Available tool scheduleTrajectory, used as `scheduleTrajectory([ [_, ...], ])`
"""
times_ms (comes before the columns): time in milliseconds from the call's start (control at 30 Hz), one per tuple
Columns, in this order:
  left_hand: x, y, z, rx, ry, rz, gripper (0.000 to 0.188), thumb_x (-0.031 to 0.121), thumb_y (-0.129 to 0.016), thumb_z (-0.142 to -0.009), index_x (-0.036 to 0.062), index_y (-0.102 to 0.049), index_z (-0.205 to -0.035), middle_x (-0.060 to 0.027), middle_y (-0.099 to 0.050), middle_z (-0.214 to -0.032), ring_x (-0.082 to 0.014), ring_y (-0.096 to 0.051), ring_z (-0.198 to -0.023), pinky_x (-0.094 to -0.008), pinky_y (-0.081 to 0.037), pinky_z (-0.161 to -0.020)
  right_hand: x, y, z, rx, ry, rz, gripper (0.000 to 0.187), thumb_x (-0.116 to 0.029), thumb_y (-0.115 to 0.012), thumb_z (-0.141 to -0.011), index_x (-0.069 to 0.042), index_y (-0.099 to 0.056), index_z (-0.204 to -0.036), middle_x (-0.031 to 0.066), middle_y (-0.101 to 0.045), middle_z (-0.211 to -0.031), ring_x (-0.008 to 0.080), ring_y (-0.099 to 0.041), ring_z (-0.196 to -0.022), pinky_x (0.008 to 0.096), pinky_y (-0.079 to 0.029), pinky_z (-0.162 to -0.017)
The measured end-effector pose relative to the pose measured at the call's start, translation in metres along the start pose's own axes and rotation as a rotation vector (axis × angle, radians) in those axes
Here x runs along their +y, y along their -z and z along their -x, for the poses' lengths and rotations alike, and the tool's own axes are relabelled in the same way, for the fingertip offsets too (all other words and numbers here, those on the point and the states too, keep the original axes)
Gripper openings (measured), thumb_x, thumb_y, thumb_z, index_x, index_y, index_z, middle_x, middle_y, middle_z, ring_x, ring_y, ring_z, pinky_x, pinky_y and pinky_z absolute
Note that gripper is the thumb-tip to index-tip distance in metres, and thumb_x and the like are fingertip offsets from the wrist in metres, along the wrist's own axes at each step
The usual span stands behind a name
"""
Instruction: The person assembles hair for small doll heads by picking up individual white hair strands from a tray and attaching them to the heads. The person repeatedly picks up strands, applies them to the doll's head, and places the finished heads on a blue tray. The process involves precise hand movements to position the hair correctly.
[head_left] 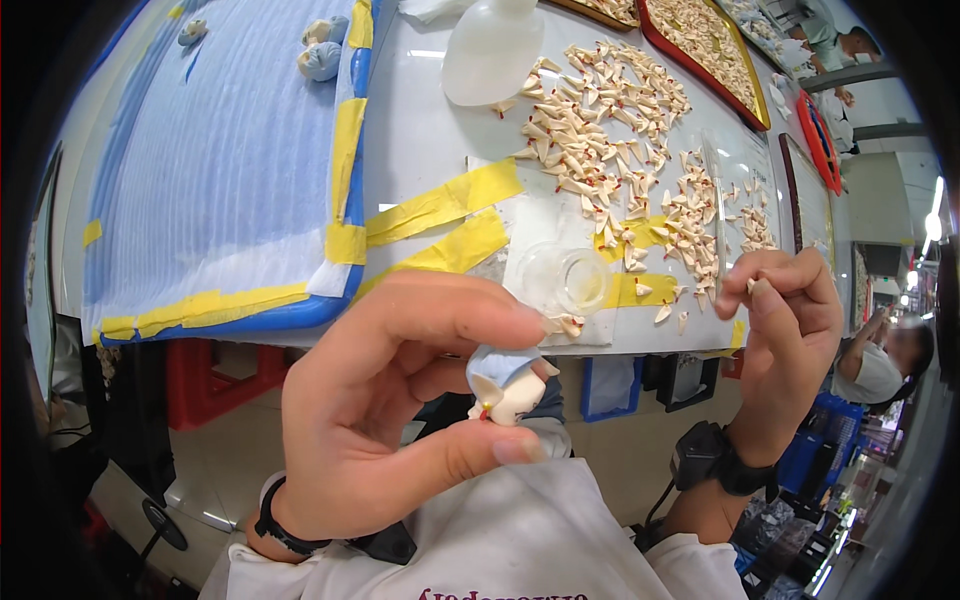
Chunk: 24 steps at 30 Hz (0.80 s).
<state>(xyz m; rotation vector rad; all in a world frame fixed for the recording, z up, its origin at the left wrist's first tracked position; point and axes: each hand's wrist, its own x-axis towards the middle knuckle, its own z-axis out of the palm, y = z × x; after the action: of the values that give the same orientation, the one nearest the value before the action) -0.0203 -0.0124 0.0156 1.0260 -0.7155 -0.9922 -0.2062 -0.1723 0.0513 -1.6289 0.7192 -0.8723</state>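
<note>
In the head view, the left fingers (450, 315) pinch a small figure head (515, 395) between thumb and forefinger, parted only by its width; it has a pale blue cap and a cream face. The right fingers (778, 318) are drawn almost together at the tips on a tiny cream piece (752, 286), well apart from the head.

A pointed cream piece with a red tip appears to sit on the head's near-left side, so the work looks partly done, with the right fingers' piece perhaps still to be joined. Beyond the fingers, the loose pointed pieces (575, 125) left over are many; a few blue-and-cream heads (320, 62) lie on the lined tray (280, 318), ahead and left of the left fingers.

The bench (415, 130) ends just behind the left fingers' far side, and a clear jar (580, 280) stands near that edge, just beyond the fingertips. The gap between the hands seems to leave room for movement.
</note>
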Motion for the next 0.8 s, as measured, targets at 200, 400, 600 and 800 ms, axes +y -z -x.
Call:
scheduleTrajectory([
  [200,0.011,-0.006,0.000,0.086,0.202,0.217,0.050,0.011,-0.080,-0.062,-0.0002,-0.048,-0.099,-0.0160,-0.053,-0.098,-0.0228,-0.061,-0.079,-0.0279,-0.054,-0.066,0.000,0.004,0.009,-0.057,-0.010,-0.075,0.014,-0.003,-0.065,-0.076,0.002,-0.054,-0.082,0.0154,-0.059,-0.076,0.0187,-0.059,-0.063,0.0271,-0.050,-0.055],
  [400,-0.004,0.009,0.001,-0.147,0.027,0.142,0.049,0.006,-0.078,-0.062,-0.0009,-0.047,-0.100,-0.0191,-0.053,-0.101,-0.0254,-0.061,-0.084,-0.0323,-0.052,-0.074,-0.002,-0.001,0.005,-0.128,0.003,-0.193,0.019,-0.007,-0.070,-0.072,0.001,-0.055,-0.080,0.0137,-0.058,-0.073,0.0184,-0.059,-0.061,0.0279,-0.051,-0.052],
  [600,-0.008,0.025,-0.011,-0.400,-0.174,-0.064,0.044,0.001,-0.074,-0.065,-0.0008,-0.047,-0.099,-0.0209,-0.052,-0.098,-0.0271,-0.061,-0.086,-0.0352,-0.051,-0.079,0.000,-0.015,-0.004,-0.049,0.035,-0.031,0.018,-0.003,-0.071,-0.070,0.003,-0.058,-0.081,0.0130,-0.059,-0.075,0.0181,-0.059,-0.063,0.0263,-0.049,-0.059],
  [800,0.001,0.014,0.002,-0.140,0.059,0.229,0.031,0.003,-0.071,-0.069,0.0007,-0.048,-0.089,-0.0217,-0.053,-0.096,-0.0267,-0.061,-0.082,-0.0336,-0.052,-0.075,0.007,-0.013,-0.013,-0.045,0.164,0.165,0.018,0.003,-0.069,-0.068,0.005,-0.059,-0.083,0.0116,-0.060,-0.082,0.0153,-0.058,-0.073,0.0234,-0.046,-0.069],
])
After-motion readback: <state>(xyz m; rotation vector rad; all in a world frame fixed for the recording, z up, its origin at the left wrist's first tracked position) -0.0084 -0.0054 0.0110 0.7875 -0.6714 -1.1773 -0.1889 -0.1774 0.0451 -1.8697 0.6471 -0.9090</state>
